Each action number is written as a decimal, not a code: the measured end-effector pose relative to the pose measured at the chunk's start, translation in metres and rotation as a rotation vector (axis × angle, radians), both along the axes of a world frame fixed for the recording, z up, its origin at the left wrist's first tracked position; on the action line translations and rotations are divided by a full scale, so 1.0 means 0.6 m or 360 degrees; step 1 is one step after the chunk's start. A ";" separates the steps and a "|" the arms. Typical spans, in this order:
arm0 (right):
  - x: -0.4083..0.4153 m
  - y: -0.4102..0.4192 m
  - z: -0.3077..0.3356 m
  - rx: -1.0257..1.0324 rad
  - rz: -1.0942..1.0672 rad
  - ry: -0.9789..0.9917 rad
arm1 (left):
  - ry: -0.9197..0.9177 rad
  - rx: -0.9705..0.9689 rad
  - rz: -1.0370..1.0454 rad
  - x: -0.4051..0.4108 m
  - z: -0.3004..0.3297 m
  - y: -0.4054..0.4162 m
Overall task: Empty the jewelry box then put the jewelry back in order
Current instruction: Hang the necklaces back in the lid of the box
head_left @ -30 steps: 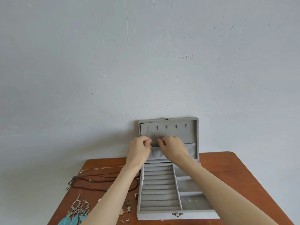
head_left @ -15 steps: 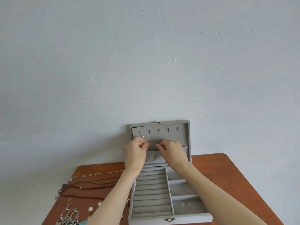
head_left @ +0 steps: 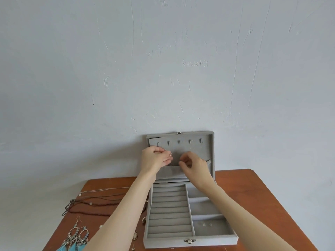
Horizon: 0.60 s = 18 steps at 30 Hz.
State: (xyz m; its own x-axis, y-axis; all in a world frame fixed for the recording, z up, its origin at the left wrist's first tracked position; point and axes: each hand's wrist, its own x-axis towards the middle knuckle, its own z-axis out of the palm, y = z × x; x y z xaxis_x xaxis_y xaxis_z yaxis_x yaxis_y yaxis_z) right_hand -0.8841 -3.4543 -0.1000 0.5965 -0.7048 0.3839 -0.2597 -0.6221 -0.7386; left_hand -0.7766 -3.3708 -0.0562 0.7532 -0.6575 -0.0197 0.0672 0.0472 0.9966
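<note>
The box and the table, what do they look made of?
Box: seems covered in grey velvet or suede-like fabric, matte and softly napped, with a small metal clasp that glints. Table: looks like reddish-brown wood or wood veneer, smooth with a slight sheen.

left hand (head_left: 156,158): now apart from right hand, shifted toward lid's left edge, small ring-like piece (head_left: 170,155) showing at its fingertips | right hand (head_left: 194,164): lower than before, fingers curled over lid pocket (head_left: 169,172) | gap open between the 2 hands
</note>
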 end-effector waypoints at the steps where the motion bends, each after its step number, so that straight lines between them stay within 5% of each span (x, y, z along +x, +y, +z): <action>1: -0.001 0.001 -0.001 0.0032 0.0040 0.0009 | 0.0057 -0.0014 -0.0009 0.001 0.001 -0.001; 11: 0.024 0.013 -0.002 0.0025 -0.0015 0.0118 | 0.0107 -0.0027 -0.0054 0.000 0.005 -0.001; 18: 0.025 0.002 -0.001 0.0149 -0.0179 0.0051 | -0.0688 0.0312 0.0190 0.016 -0.021 0.006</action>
